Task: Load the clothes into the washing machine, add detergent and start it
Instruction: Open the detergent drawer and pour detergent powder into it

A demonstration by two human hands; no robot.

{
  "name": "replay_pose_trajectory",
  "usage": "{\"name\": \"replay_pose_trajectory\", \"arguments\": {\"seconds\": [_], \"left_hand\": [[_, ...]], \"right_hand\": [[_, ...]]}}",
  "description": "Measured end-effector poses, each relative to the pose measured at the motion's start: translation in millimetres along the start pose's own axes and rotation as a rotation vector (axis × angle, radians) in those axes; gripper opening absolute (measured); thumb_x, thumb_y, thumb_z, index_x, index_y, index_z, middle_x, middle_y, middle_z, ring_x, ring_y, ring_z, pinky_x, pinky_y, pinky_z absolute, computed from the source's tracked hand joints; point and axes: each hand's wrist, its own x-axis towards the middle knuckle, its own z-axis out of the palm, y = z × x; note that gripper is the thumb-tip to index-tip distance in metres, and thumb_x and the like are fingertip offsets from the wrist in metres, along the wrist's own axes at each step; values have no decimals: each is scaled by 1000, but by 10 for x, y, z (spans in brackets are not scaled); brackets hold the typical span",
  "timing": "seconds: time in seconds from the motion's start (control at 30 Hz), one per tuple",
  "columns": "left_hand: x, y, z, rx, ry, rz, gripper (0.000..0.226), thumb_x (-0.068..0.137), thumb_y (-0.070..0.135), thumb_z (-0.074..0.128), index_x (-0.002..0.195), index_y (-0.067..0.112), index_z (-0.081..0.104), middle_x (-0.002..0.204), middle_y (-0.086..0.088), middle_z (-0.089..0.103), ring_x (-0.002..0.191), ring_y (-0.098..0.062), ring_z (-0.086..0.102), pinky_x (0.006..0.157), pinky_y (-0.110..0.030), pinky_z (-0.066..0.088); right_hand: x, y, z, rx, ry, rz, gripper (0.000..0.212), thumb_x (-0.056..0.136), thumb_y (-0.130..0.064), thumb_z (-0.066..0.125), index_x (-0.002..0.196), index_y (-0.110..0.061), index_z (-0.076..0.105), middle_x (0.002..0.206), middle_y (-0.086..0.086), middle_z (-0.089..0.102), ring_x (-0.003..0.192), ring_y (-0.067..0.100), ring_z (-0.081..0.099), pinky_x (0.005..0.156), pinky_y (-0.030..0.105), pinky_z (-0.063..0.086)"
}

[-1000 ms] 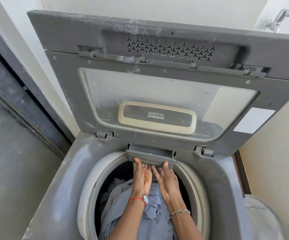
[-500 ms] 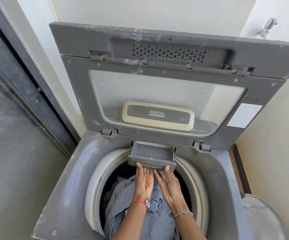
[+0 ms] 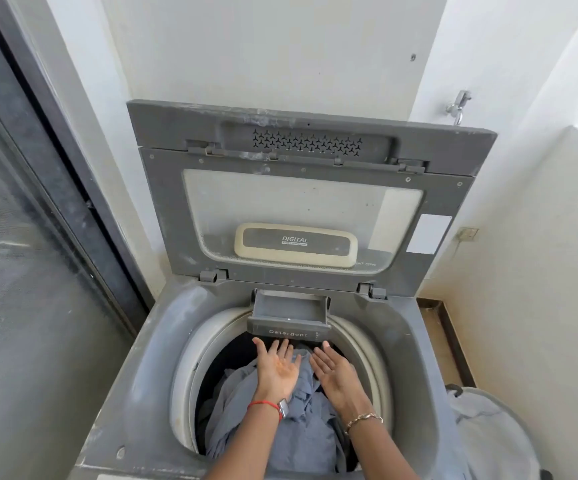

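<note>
The grey plastic detergent drawer (image 3: 289, 318) is drawn out at the rear edge of the opening in the grey top-loading washing machine (image 3: 135, 393), presumably to be filled. Crumpled blue-grey clothes (image 3: 301, 434) are heaped inside. The left hand (image 3: 278, 367) and right hand (image 3: 334, 370) are held palm-up, fingers spread, empty, just below the drawer front.

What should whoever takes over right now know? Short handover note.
Left hand: open, palm up, holding nothing, just below the detergent drawer.
Right hand: open, empty, beside it.
Blue-grey clothes lie in the drum; lid stands up; drawer is pulled out.
Done: loading, apparently.
Left: add detergent, push drawer in, shut lid, start.
</note>
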Motion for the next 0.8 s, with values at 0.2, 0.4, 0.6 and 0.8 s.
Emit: {"name": "replay_pose_trajectory", "arguments": {"seconds": [0.2, 0.4, 0.6, 0.8], "left_hand": [[-358, 48, 239, 240, -34, -56, 74, 96, 56, 25, 150, 12, 2, 158, -11, 3, 146, -24, 5, 118, -43, 8], [-654, -119, 570, 1263, 24, 198, 71, 98, 48, 29, 150, 7, 4, 158, -15, -2, 146, -27, 0, 118, -45, 5], [-832, -74, 581, 2039, -70, 819, 68, 99, 48, 17, 144, 14, -21, 152, -4, -30, 142, -21, -24, 113, -47, -14], [-855, 68, 543, 2287, -121, 1034, 66, 100, 46, 17, 145, 15, -18, 149, -2, -31, 143, -19, -20, 113, -47, -14]], "right_hand": [[-396, -162, 29, -240, -12, -75, 44, 90, -7, 55, 129, 9, 42, 140, 23, 42, 130, 31, 41, 93, 33, 42], [-699, -341, -7, -1103, 29, -489, 53, 93, -15, 53, 139, 1, 31, 142, 13, 41, 127, 19, 40, 101, 22, 30], [-875, -467, 46, -1740, 45, -663, 74, 98, -31, 40, 146, -1, -7, 156, 14, -14, 144, 26, -13, 117, 35, -1], [-957, -581, 145, -1978, 88, -848, 67, 98, -28, 36, 148, -8, -4, 157, 9, -11, 145, 21, -9, 118, 39, 1]]}}
